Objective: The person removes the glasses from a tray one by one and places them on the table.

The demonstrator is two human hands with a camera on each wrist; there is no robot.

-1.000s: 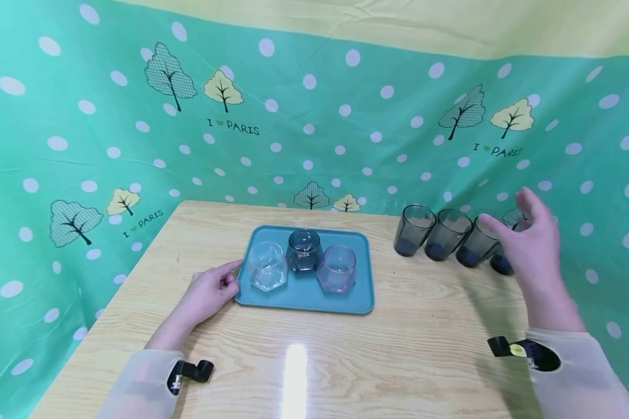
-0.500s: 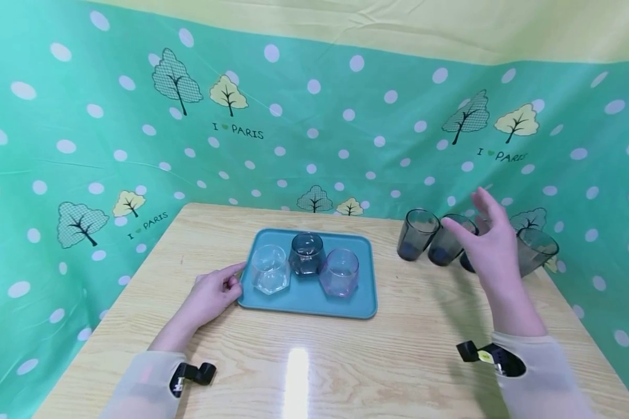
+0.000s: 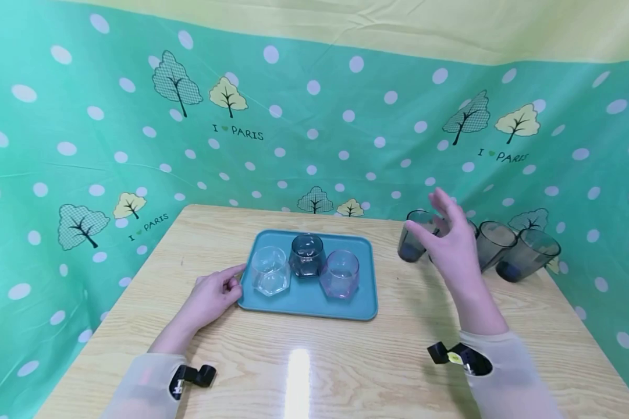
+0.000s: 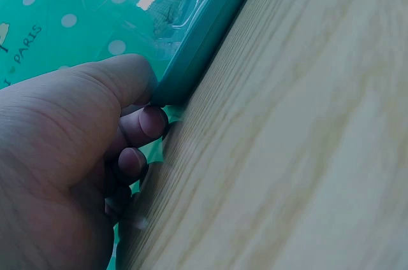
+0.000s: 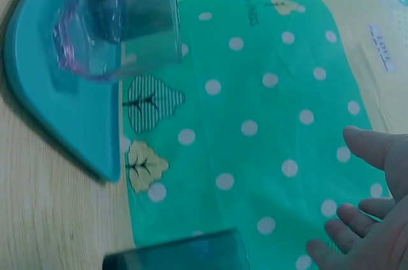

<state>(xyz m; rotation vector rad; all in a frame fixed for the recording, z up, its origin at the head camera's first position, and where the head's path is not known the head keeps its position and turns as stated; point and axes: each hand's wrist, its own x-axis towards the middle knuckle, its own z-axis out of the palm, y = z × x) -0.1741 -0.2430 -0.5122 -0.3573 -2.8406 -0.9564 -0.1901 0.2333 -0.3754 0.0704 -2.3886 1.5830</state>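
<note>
My left hand [image 3: 212, 297] grips the left edge of a blue tray [image 3: 309, 307], its thumb at the tray's front corner in the left wrist view. On the tray stand three short faceted glasses: a clear glass [image 3: 270, 279], a dark grey glass [image 3: 306, 262] and a pinkish glass [image 3: 340, 282]. My right hand [image 3: 458, 250] is raised, thumb and fingers spread apart with nothing between them. It overlaps a row of tall dark tumblers in the head view. The leftmost tumbler [image 3: 411, 250] is nearest its thumb; another is mostly hidden behind the hand.
Farther right in the row stand a tumbler [image 3: 494, 241] and the end tumbler [image 3: 529, 256], near the right edge of the wooden table [image 3: 377, 372]. A green dotted cloth [image 3: 293, 116] hangs close behind the table and at both sides.
My right hand has moved left along the row of tumblers, from the right end toward the leftmost one, staying empty. My left hand has stayed at the tray.
</note>
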